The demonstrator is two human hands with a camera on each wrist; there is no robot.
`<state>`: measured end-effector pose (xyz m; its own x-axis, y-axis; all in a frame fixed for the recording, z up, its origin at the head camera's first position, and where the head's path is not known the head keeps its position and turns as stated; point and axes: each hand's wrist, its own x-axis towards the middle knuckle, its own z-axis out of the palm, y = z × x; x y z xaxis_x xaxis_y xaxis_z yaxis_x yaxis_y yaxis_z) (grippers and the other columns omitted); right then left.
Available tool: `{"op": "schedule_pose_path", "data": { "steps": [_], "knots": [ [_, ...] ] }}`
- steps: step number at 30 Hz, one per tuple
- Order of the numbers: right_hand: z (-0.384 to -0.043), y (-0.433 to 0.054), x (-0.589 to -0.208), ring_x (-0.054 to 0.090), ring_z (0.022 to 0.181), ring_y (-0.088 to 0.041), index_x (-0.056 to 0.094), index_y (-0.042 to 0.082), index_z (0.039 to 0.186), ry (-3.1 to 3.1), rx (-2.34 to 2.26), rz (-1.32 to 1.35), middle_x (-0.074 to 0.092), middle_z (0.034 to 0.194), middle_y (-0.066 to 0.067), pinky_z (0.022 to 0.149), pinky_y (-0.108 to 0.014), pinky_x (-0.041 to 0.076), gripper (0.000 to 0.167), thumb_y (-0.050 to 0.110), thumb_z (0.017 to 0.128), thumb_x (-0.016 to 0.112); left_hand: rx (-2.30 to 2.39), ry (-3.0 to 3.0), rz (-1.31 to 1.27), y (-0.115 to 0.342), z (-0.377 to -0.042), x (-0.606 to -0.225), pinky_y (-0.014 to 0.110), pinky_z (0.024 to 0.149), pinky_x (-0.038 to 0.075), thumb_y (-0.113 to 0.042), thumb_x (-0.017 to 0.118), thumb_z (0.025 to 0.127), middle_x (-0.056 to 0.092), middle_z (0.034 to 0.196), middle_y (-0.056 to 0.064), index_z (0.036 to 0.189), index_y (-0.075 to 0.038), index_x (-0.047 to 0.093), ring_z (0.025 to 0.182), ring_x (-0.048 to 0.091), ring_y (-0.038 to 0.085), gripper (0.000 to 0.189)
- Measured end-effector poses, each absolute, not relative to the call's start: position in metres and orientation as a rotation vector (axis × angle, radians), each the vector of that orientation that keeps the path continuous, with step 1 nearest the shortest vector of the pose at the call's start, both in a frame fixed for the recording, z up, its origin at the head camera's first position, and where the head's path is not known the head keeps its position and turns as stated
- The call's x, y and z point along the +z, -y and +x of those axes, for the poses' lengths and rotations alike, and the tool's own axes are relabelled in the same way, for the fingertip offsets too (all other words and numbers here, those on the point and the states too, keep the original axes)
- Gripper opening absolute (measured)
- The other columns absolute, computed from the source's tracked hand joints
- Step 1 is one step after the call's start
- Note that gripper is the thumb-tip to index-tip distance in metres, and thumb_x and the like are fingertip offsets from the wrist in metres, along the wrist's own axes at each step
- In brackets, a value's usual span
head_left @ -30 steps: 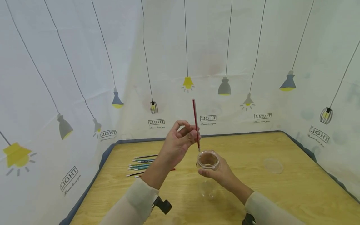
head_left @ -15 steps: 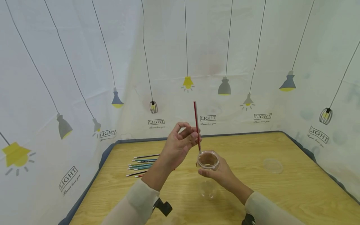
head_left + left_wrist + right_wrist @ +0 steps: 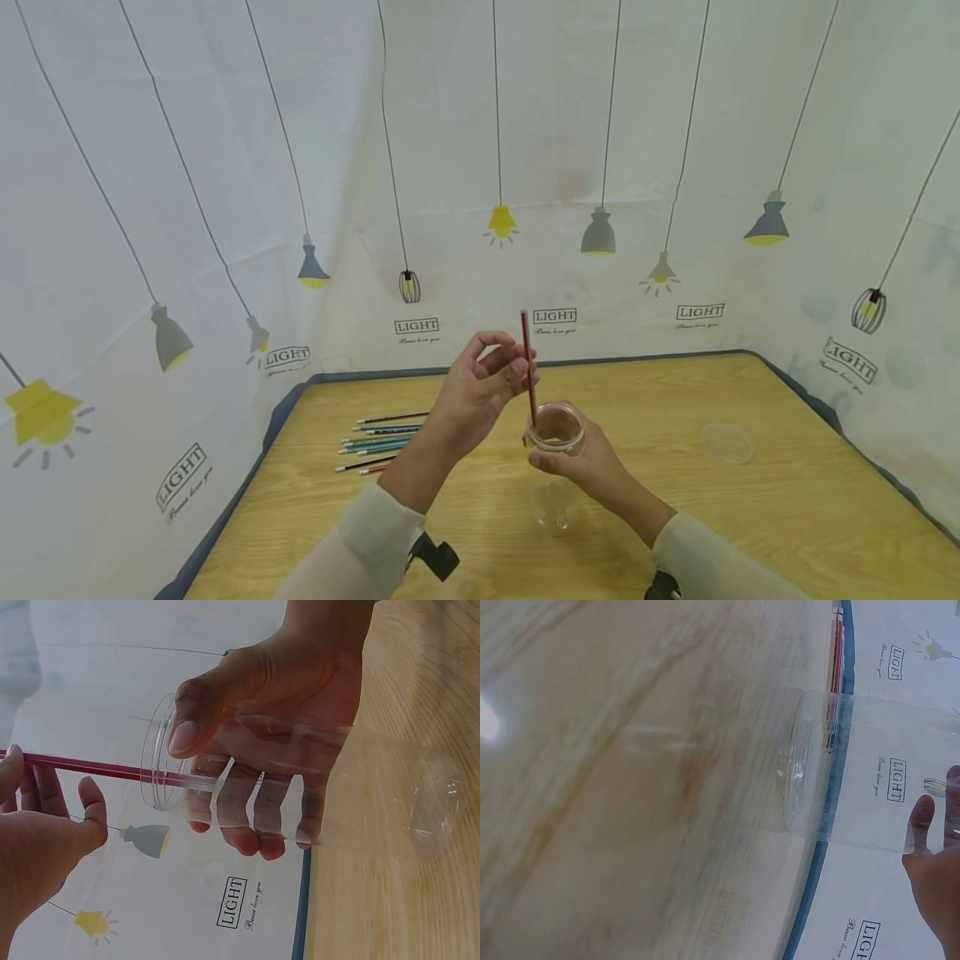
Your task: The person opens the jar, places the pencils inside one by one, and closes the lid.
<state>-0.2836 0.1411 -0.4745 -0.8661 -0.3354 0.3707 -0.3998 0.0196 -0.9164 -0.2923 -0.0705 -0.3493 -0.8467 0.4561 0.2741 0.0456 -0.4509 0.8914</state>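
A person's L hand (image 3: 487,379), above & left of a clear, tall, cylindrical jar w/ a ringed neck (image 3: 375,795), pinches a slim red pencil w/ a pale lower end (image 3: 526,337) btwn. thumb & fingers. The pencil stands near-vertical, leaning slightly, its lower end inside the jar's neck, its upper end well above the rim. The R hand (image 3: 588,454) grips the jar's upper pt. from the right, thumb & fingers wrapped round it; in the L wrist view those fingers show thru the clear wall, next to the pencil's tip. The jar's mouth faces up; can't tell if its base touches the yellowish wood-grain table (image 3: 645,392).

On the table left of the jar, a loose group of slim blue, teal, black & red pencils w/ white ends (image 3: 382,439) lies roughly parallel, pt. hidden by the L forearm (image 3: 420,471); exact no. unclear. Right of the jar, well apart, lies a thin, clear, round disc (image 3: 727,444). Nearer the camera than the jar: 2 cream sleeves (image 3: 360,533), 1 per arm, w/ black gear (image 3: 435,557) by each. Behind the jar: a whitish backdrop (image 3: 450,125) printed w/ hanging lamps & "LIGHT."
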Motion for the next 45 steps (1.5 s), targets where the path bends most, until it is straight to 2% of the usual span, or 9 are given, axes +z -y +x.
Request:
{"op": "schedule_pose_path", "data": {
  "steps": [6,11,18,25,34,40,45],
  "knots": [
    [-0.283,-0.141,-0.475,0.074,0.12,-0.024,0.055,0.003,0.149,2.2,2.034,0.801,0.07,0.137,-0.028,0.101,-0.029,0.062,0.063,0.017,0.096,0.087,2.352,-1.525,0.796,0.076,-0.293,-0.349,0.037,0.12,0.054,-0.004,0.058,0.114,0.072,0.135,-0.004,0.152,-0.016,0.05,0.13,0.067,0.015,0.04],
    [-0.283,-0.141,-0.474,0.074,0.12,-0.022,0.056,0.006,0.148,2.22,1.987,0.788,0.073,0.134,-0.022,0.102,-0.028,0.061,0.062,0.018,0.095,0.087,2.384,-1.525,0.845,0.081,-0.295,-0.341,0.041,0.126,0.05,-0.004,0.058,0.115,0.071,0.139,-0.004,0.157,-0.013,0.048,0.135,0.065,0.017,0.044],
    [-0.283,-0.142,-0.471,0.073,0.119,-0.018,0.057,0.007,0.147,2.232,1.948,0.793,0.074,0.133,-0.02,0.102,-0.026,0.06,0.06,0.015,0.095,0.087,2.388,-1.524,0.882,0.088,-0.296,-0.335,0.037,0.121,0.054,-0.014,0.068,0.111,0.072,0.136,-0.003,0.152,-0.014,0.052,0.131,0.067,0.016,0.044],
    [-0.284,-0.143,-0.472,0.074,0.117,-0.015,0.059,0.007,0.146,2.223,1.944,0.784,0.075,0.132,-0.02,0.101,-0.026,0.06,0.059,0.014,0.095,0.088,2.385,-1.543,0.87,0.094,-0.296,-0.333,0.037,0.122,0.053,-0.008,0.063,0.113,0.073,0.133,-0.004,0.151,-0.012,0.052,0.13,0.068,0.015,0.04],
    [-0.282,-0.143,-0.471,0.073,0.117,-0.016,0.059,0.006,0.146,2.206,1.972,0.777,0.074,0.133,-0.022,0.101,-0.025,0.06,0.059,0.012,0.095,0.087,2.371,-1.559,0.856,0.102,-0.294,-0.334,0.037,0.122,0.053,-0.007,0.063,0.113,0.073,0.133,-0.005,0.148,-0.015,0.055,0.129,0.069,0.015,0.036],
    [-0.282,-0.142,-0.473,0.073,0.117,-0.015,0.058,0.006,0.146,2.204,1.979,0.792,0.073,0.133,-0.022,0.102,-0.025,0.06,0.059,0.013,0.095,0.087,2.373,-1.571,0.826,0.106,-0.292,-0.337,0.036,0.121,0.054,-0.002,0.058,0.114,0.073,0.132,-0.003,0.149,-0.01,0.054,0.126,0.07,0.014,0.036],
    [-0.282,-0.14,-0.474,0.074,0.119,-0.022,0.057,0.004,0.146,2.182,2.008,0.826,0.073,0.133,-0.025,0.101,-0.026,0.062,0.059,0.01,0.095,0.086,2.333,-1.638,0.784,0.112,-0.293,-0.342,0.036,0.122,0.053,-0.003,0.06,0.113,0.072,0.133,-0.002,0.146,-0.012,0.057,0.128,0.07,0.015,0.034]
  ]
}}
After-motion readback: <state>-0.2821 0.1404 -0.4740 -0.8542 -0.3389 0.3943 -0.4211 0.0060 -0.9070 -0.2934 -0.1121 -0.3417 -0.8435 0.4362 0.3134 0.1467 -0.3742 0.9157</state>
